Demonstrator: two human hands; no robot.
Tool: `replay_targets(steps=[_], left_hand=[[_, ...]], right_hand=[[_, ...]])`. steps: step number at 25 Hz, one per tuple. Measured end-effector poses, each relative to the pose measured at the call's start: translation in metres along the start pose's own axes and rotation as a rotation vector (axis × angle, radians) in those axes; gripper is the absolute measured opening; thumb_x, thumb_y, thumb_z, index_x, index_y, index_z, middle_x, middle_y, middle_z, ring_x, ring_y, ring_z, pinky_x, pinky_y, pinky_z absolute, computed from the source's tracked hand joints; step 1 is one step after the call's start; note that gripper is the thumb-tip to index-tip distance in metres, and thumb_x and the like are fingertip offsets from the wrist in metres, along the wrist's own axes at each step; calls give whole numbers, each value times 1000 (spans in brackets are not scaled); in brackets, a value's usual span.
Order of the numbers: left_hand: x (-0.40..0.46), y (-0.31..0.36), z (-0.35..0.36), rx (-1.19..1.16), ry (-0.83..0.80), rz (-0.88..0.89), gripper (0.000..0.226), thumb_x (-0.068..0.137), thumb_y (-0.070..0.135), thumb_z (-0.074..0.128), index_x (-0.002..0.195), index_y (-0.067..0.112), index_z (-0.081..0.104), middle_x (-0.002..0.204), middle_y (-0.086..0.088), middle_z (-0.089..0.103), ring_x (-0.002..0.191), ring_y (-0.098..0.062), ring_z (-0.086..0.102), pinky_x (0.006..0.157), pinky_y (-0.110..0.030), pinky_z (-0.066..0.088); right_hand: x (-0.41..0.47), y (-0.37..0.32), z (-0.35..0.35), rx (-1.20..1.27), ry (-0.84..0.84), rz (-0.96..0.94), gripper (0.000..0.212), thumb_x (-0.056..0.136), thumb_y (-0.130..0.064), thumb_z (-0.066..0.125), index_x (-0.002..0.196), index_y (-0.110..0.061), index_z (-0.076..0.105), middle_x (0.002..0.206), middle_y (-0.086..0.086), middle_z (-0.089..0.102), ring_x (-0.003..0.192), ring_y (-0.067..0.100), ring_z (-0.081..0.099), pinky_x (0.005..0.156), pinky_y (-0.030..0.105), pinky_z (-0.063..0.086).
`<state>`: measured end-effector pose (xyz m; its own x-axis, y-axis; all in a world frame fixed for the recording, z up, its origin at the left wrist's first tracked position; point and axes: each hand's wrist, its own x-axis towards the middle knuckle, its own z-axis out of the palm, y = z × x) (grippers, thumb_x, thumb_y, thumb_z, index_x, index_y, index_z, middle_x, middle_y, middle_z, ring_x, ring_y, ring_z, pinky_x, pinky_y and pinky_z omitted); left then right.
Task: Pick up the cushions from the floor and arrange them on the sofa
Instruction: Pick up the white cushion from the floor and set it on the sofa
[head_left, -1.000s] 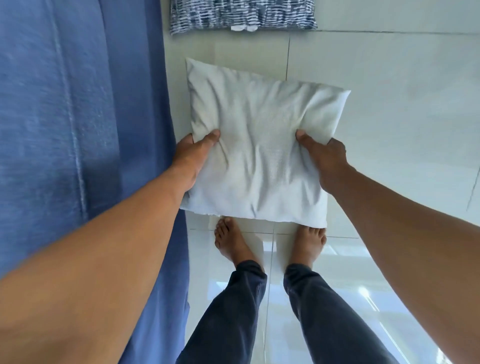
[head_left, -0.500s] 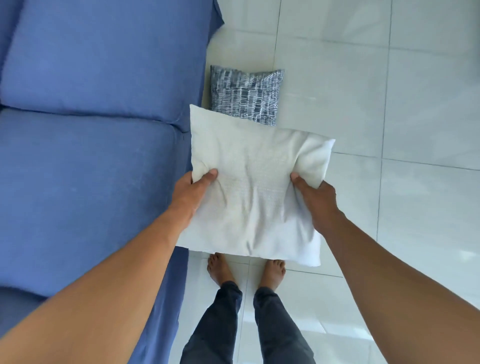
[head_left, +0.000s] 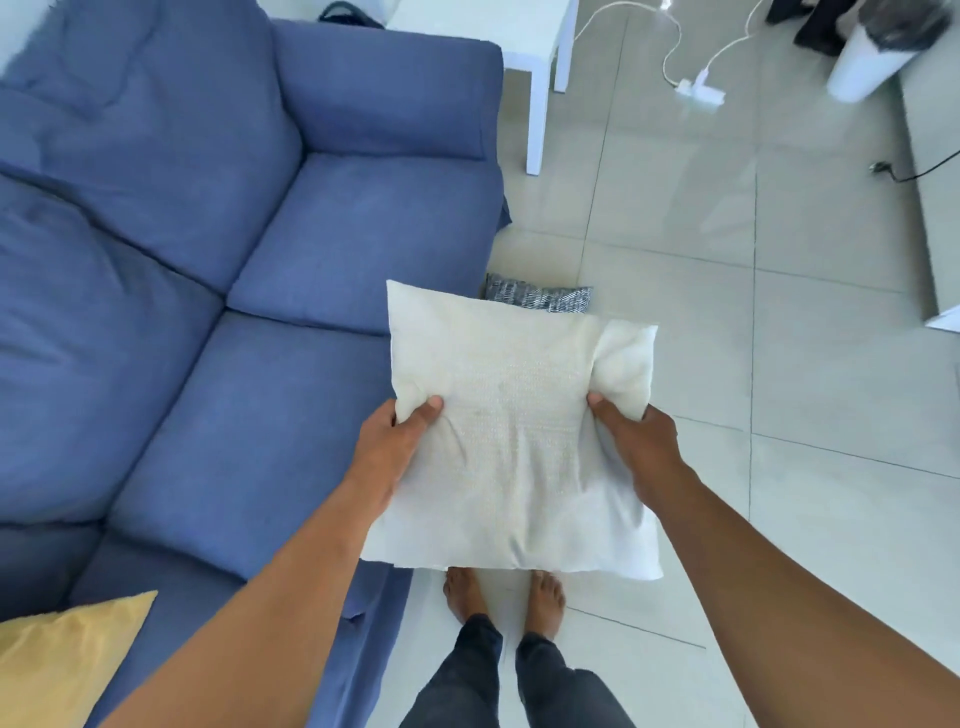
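I hold a cream-white cushion (head_left: 511, 441) in the air in front of me, just right of the sofa's front edge. My left hand (head_left: 395, 447) grips its left side and my right hand (head_left: 636, 447) pinches its right side. The blue sofa (head_left: 249, 291) fills the left half of the view. A dark blue-and-white patterned cushion (head_left: 540, 299) lies on the floor beyond the white one, mostly hidden by it. A yellow cushion (head_left: 57, 660) rests on the sofa at the bottom left.
My bare feet (head_left: 501, 597) stand on the pale tiled floor (head_left: 727, 364) beside the sofa. A white side table (head_left: 535, 62) stands past the sofa's arm. White cables with a power strip (head_left: 698, 91) and a white bin (head_left: 862, 62) are farther back on the right.
My view has tilted up, so the sofa, side table and back of the room have come into sight. The white cushion stays gripped in both hands and now covers most of the patterned cushion.
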<state>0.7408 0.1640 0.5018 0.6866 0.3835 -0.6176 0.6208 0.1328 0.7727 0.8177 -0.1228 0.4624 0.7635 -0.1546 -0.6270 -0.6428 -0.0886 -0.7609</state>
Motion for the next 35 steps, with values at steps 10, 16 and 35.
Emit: replay_targets(steps=[10,16,35], left_hand=[[-34,36,-67,-196,195,58,36,90,38,78,115,14,71,118,-6,77,109,-29,73,101,-54,56],[-19,21,-141,-371,321,32,41,83,42,83,114,17,74,113,-2,81,104,-28,76,97,-53,59],[43,-30,-345,-713,624,-88,43,82,29,84,123,23,72,111,6,82,96,-16,79,79,-34,62]], right_hand=[[-20,-84,67,-74,-226,-184,25,77,-44,89,89,-27,74,82,-16,78,84,3,72,65,20,53],[-16,-121,170,-182,-377,-287,28,81,-33,88,103,-21,75,100,-6,77,90,10,71,84,31,57],[-3,-145,511,-517,-847,-204,29,75,-28,92,99,-20,78,88,-9,83,90,19,78,77,33,61]])
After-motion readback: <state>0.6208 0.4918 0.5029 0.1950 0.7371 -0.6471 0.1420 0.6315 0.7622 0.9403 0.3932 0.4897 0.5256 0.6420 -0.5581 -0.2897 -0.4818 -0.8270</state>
